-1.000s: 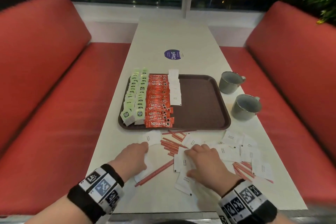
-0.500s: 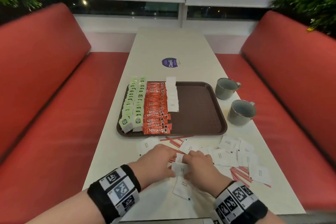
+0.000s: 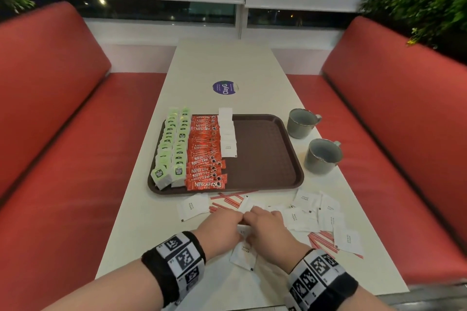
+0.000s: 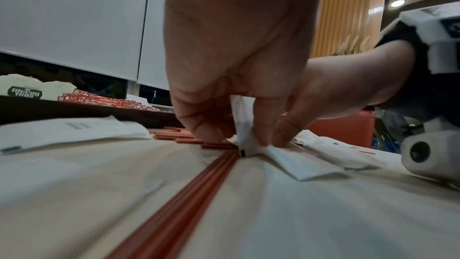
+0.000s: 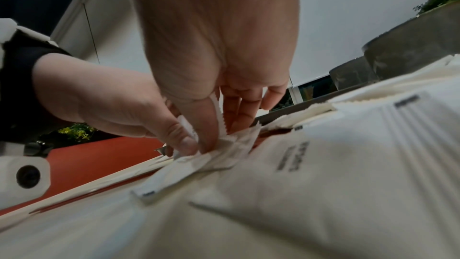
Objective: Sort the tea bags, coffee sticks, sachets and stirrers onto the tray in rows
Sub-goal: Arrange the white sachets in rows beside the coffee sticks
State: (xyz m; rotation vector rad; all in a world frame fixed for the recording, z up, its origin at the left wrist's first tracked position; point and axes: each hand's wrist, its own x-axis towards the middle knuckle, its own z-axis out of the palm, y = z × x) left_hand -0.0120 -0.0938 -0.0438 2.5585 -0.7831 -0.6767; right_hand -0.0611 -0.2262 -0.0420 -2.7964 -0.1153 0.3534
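The brown tray point(image 3: 265, 171) holds rows of green tea bags point(image 3: 174, 146), red coffee sticks point(image 3: 204, 159) and white sachets point(image 3: 227, 134). Loose white sachets point(image 3: 303, 217) and red striped stirrers point(image 3: 227, 203) lie on the table in front of the tray. My left hand point(image 3: 219, 230) and right hand point(image 3: 267, 230) meet over a small bunch of sachets near the table's front edge. In the left wrist view my left hand point(image 4: 239, 135) pinches an upright sachet point(image 4: 245, 125). In the right wrist view my right hand point(image 5: 219, 139) pinches sachets point(image 5: 231, 145) too.
Two grey mugs point(image 3: 302, 122) point(image 3: 322, 156) stand right of the tray. A purple round sticker point(image 3: 224, 87) marks the table beyond it. Red benches point(image 3: 63, 159) flank the table. A long red stirrer point(image 4: 186, 194) runs under my left wrist.
My hands were apart on the table a second ago. The left hand has moved right to meet the right hand, and both now hold sachets together.
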